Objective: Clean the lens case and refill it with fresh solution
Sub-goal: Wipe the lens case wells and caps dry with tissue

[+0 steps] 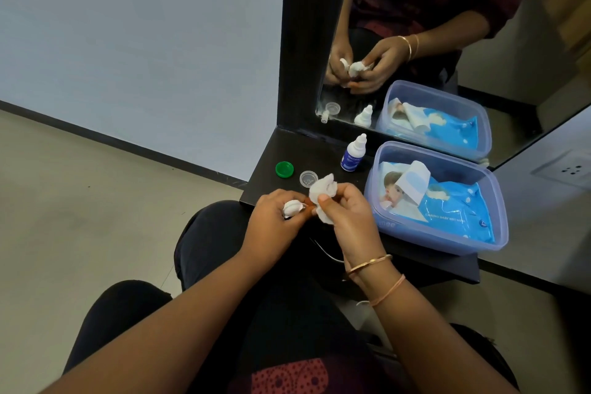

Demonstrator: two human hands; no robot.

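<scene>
My left hand point(273, 214) grips the white lens case point(292, 208) over the front edge of the dark shelf point(265, 182). My right hand point(343, 213) pinches a crumpled white wipe point(323, 190) right beside the case. A green cap point(284, 168) and a clear cap point(309, 178) lie loose on the shelf behind my hands. The small white solution bottle point(353, 153) with a blue label stands upright near the mirror, its cap on.
A translucent blue tub point(499, 198) holding a blue pack of wet wipes point(447, 208) sits at the right of the shelf. A mirror point(431, 25) in a dark frame rises behind. My knees are below the shelf, and a wall socket point(566, 169) is at far right.
</scene>
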